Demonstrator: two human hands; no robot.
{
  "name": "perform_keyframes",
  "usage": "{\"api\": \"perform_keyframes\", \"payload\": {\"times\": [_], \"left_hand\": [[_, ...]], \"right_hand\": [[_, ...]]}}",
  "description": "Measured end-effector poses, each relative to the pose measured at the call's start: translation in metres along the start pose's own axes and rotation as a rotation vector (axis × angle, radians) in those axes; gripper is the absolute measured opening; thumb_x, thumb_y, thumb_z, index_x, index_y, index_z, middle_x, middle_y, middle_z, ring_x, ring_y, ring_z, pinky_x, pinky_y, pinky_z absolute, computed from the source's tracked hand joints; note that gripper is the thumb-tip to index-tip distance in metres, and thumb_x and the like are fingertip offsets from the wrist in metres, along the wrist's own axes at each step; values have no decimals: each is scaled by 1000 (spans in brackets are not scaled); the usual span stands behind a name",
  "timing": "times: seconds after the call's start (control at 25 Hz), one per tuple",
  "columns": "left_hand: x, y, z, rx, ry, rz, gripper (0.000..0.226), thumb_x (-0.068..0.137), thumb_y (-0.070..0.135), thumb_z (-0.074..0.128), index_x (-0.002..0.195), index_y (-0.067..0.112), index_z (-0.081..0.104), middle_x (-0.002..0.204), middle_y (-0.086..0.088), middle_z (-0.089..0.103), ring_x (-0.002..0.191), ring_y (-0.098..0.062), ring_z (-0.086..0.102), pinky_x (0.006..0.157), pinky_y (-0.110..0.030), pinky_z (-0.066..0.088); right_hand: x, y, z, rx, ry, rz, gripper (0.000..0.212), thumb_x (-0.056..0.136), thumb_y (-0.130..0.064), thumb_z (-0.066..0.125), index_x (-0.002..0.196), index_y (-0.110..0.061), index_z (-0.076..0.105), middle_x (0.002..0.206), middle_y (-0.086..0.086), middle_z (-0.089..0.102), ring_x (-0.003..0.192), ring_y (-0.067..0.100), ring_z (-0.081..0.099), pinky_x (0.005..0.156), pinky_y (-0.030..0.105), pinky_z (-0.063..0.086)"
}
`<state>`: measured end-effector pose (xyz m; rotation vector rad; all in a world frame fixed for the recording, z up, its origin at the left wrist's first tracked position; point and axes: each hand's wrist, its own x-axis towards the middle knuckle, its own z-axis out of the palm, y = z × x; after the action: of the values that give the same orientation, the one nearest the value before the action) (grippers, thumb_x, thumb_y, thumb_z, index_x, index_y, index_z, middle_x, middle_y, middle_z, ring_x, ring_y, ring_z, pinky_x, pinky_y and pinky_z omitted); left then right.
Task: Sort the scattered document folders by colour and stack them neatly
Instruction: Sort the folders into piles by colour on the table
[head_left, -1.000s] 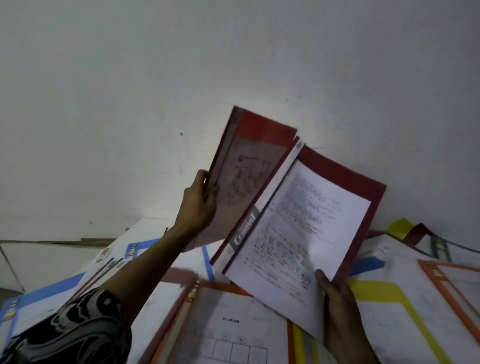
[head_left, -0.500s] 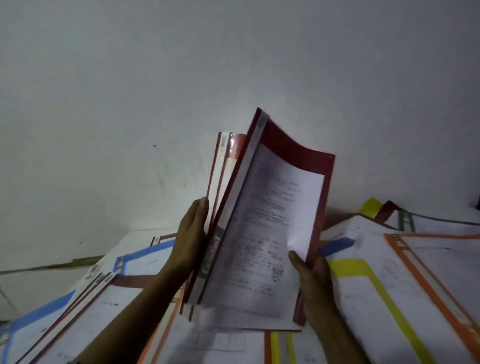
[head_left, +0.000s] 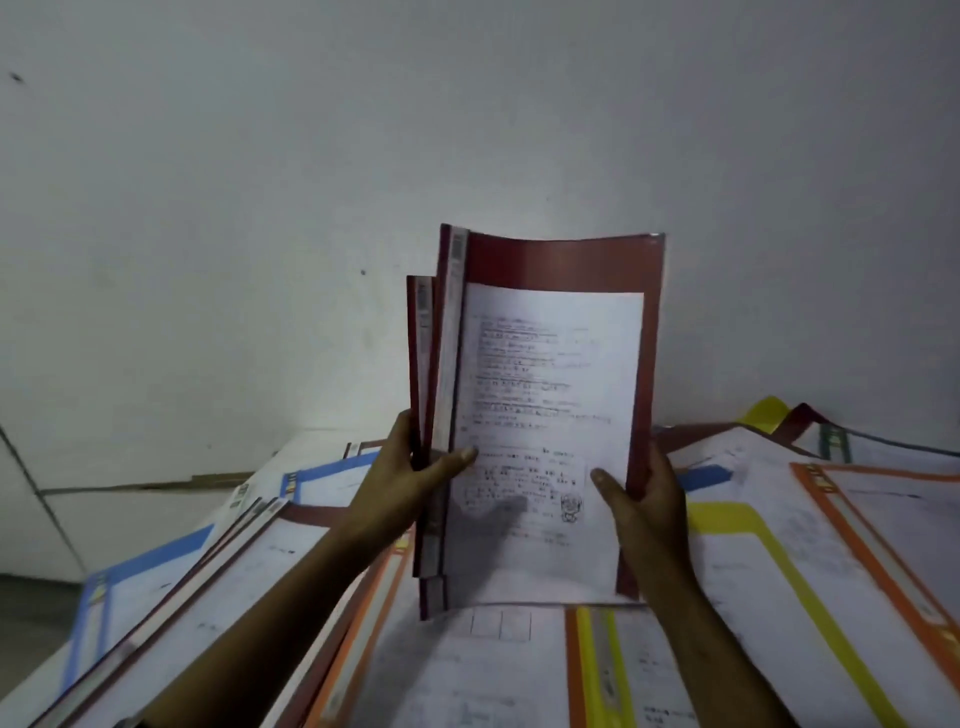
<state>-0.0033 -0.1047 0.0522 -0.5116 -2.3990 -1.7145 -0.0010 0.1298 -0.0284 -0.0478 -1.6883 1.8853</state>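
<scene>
Red folders (head_left: 571, 260) upright over scattered folders (head_left: 769, 561)

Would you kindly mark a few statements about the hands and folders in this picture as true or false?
1. The left hand and the right hand together hold the red folders upright. True.
2. The sheet facing the camera in the red folders is blank. False: it carries printed text.
3. A yellow-edged folder lies flat to the right of the right hand. True.
4. The right hand hangs empty. False: it grips the right edge of the red folders.
</scene>
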Motion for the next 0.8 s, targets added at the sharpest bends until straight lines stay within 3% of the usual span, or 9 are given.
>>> {"api": "perform_keyframes", "payload": {"times": [0.12, 0.2, 0.36, 0.44, 0.56, 0.64, 0.72, 0.8], "left_hand": [[-11, -10, -10, -51, 85, 0, 47, 91, 17, 64, 131, 29, 42, 121, 10, 59, 108, -9, 61, 89, -35, 57], [-21, -25, -8, -143, 123, -52, 41, 92, 15, 64, 127, 27, 47, 119, 7, 62, 111, -14, 62, 92, -42, 56], [-50, -45, 11, -236, 157, -179, 32, 96, 24, 58, 127, 26, 51, 121, 5, 62, 114, -21, 60, 95, -44, 54], [-57, -44, 7, -254, 200, -186, 35, 97, 25, 56, 131, 22, 51, 125, 3, 61, 115, -21, 60, 97, -46, 52], [-64, -31, -30, -125, 268, -70, 35, 97, 22, 57, 131, 17, 52, 125, 0, 62, 114, -19, 60, 96, -38, 52], [-74, -30, -67, 69, 272, 44, 38, 97, 24, 56, 133, 17, 51, 123, 1, 63, 108, -16, 61, 89, -31, 51], [-87, -33, -108, 225, 312, 62, 41, 96, 22, 56, 137, 18, 50, 118, 3, 64, 101, -14, 61, 77, -23, 48], [-102, -42, -156, 315, 388, 16, 44, 93, 19, 59, 136, 18, 51, 118, 0, 65, 101, -18, 62, 78, -27, 47]], "right_hand": [[-9, -16, 4, -61, -128, 10, 50, 85, -4, 71, 127, -23, 53, 110, -12, 66, 91, -6, 66, 72, 11, 53], [-19, -20, 2, -153, -170, 30, 41, 87, -8, 70, 123, -23, 57, 107, -13, 67, 93, 1, 66, 73, 15, 55], [-51, -30, 6, -221, -149, 50, 27, 93, -9, 63, 116, -22, 59, 97, -20, 62, 86, -8, 58, 67, 5, 47], [-58, -40, 11, -211, -112, 17, 23, 93, -9, 63, 113, -20, 61, 100, -13, 67, 89, -3, 61, 76, 15, 50], [-59, -54, 23, -225, -155, 59, 17, 94, -16, 62, 111, -17, 64, 107, -3, 70, 97, 11, 65, 88, 32, 51], [-72, -64, 48, -264, -280, 98, 17, 96, -19, 58, 112, -20, 65, 108, -5, 70, 100, 15, 66, 90, 35, 51], [-89, -67, 81, -198, -402, 166, 20, 97, -17, 57, 116, -18, 65, 108, -2, 72, 98, 18, 70, 82, 31, 55], [-110, -64, 116, -136, -495, 331, 19, 100, -21, 53, 113, -14, 64, 101, 4, 72, 86, 24, 72, 66, 30, 57]]}}
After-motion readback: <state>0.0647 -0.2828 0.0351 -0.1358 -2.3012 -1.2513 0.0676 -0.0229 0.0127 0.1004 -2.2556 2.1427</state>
